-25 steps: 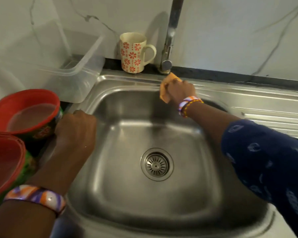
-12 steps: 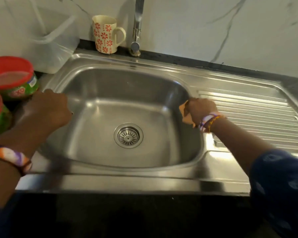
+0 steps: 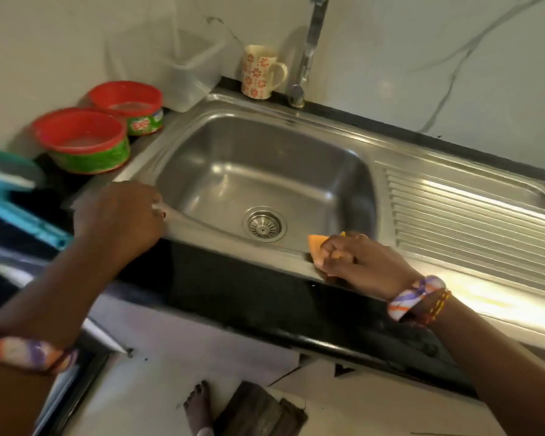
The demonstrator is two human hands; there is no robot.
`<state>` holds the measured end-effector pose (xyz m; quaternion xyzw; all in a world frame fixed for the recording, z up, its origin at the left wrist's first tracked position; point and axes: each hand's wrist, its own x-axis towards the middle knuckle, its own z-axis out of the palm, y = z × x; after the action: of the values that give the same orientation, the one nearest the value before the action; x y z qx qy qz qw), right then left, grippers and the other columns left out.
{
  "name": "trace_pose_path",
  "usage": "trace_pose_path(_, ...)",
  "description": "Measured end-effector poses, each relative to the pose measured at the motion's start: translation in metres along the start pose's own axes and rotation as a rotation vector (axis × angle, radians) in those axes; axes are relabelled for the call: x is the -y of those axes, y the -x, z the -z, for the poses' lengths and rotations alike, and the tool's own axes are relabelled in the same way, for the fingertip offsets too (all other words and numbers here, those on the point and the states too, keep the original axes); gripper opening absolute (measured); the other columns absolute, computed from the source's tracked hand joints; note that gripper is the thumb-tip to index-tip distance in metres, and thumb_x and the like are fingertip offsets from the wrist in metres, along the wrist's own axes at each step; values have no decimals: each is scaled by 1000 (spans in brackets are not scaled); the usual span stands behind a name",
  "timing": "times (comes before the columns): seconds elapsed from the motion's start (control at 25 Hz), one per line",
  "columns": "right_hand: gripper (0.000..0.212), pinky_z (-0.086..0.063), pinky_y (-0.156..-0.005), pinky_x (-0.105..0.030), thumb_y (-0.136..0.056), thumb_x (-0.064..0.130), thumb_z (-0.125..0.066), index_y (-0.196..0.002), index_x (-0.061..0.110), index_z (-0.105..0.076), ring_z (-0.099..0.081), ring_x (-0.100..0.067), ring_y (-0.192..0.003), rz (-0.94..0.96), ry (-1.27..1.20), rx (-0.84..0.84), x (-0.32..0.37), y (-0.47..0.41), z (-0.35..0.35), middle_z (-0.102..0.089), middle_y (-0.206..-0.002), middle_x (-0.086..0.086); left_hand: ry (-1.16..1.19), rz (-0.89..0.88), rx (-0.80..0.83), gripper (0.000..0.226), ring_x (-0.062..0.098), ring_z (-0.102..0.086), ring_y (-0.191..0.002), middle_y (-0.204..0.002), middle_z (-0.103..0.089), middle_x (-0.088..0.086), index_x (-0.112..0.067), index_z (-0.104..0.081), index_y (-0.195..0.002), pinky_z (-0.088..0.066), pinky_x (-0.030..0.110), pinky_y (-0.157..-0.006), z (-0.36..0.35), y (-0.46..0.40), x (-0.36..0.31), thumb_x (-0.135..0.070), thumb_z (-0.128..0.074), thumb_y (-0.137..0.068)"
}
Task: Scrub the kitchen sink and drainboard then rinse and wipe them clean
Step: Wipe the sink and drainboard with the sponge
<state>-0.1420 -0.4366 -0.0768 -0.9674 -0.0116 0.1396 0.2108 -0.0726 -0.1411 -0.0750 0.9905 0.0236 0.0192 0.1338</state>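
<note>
floral mug (image 3: 258,72) beside clear tub (image 3: 183,67); two red-lidded containers (image 3: 85,141) on the left counter.

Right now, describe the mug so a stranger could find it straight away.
Start at the steel sink and follow its back edge to the tap. Just left of the tap's base stands the mug, upright against the wall. It alone is cream with orange-red flowers; the tubs further left are red-lidded.

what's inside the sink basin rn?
Sink basin shows only the drain strainer on its floor, no dishes. Near wall is hidden below the front rim, where the right hand holds the orange sponge.
</note>
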Motion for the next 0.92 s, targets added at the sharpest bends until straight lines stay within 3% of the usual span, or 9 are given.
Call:
trace_pose_path(0.12,20,-37,-84,-21,-74,33,-61,-85,49,-55,-52,-5,-92,214,-165,-34,23,-10,-24,-52,-101,11,20,156,-49,39,38,-50,-117,-129,-54,15,-23,-59,-125,-43,45,-90,5,23,22,-12,-54,-89)
trace_pose_path(0.24,51,-28,-100,-14,-81,19,-59,-123,43,-45,-43,-5,-121,385,-228,70,53,-35,-40,-48,-124,19,16,196,-61,42,39,-53,-112,-124,-56,16,-20,-58,-127,-45,45,-84,7,32,39,-5,-51,-88)
trace_pose_path(0.36,62,-25,-103,-18,-87,12,-59,-141,30,-35,-36,-11,-133,440,-192,124,91,-68,-55,-40,-143,7,-43,207,-31,38,37,-57,-100,-112,-59,17,-18,-60,-121,-43,39,-72,11,31,45,-2,-50,-87)
trace_pose_path(0.56,41,-30,-85,-17,-87,9,-59,-127,13,-55,-47,-23,-119,575,-224,111,160,-127,-84,-52,-128,-11,-209,209,82,31,36,-59,-96,-104,-60,15,-13,-63,-112,-44,37,-71,18,1,44,-4,-51,-85)
trace_pose_path(0.68,27,-35,-86,-20,-81,6,-64,-109,2,-66,-55,-30,-107,602,-362,-9,186,-166,-96,-58,-113,-19,-270,231,114,29,36,-58,-101,-107,-59,16,-11,-62,-114,-41,35,-70,22,-20,36,-5,-52,-86)
trace_pose_path(0.8,21,-40,-83,-22,-78,8,-56,-91,4,-72,-57,-27,-94,553,-480,-124,195,-208,-105,-60,-100,-16,-320,192,114,25,34,-58,-101,-107,-59,14,-11,-61,-111,-38,34,-67,23,-41,27,-7,-50,-89)
trace_pose_path(0.92,30,-40,-73,-4,-66,2,-44,-80,-2,-70,-57,-20,-76,569,-492,-345,191,-246,-101,-64,-86,-18,-359,58,149,29,26,-59,-98,-99,-56,5,-21,-56,-119,-37,30,-65,18,-69,15,-14,-47,-93)
